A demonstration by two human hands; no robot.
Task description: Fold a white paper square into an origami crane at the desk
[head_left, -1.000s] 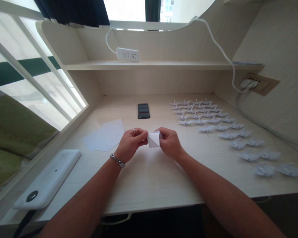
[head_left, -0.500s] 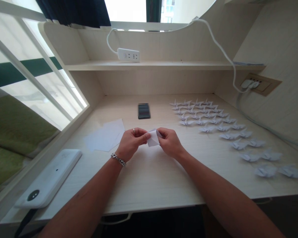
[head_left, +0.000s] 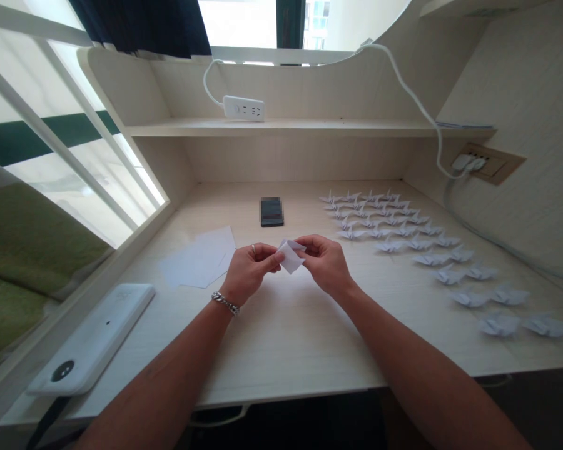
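Observation:
A small folded white paper piece (head_left: 291, 256) is held just above the middle of the desk (head_left: 291, 337). My left hand (head_left: 249, 270), with a ring and a chain bracelet, pinches its left side. My right hand (head_left: 326, 262) pinches its right side from above. Both hands have their fingers closed on the paper. Loose white paper sheets (head_left: 201, 256) lie flat to the left of my left hand.
Several folded paper cranes (head_left: 417, 250) lie in rows on the right half of the desk. A dark phone (head_left: 271, 211) rests further back. A white flat device (head_left: 91, 337) lies at the front left. A power strip (head_left: 243, 108) sits on the shelf; a cable runs to a wall socket (head_left: 481, 164).
The folded paper has been turned and tilted between my fingers, and my right hand has shifted slightly up and over it. Everything else is still.

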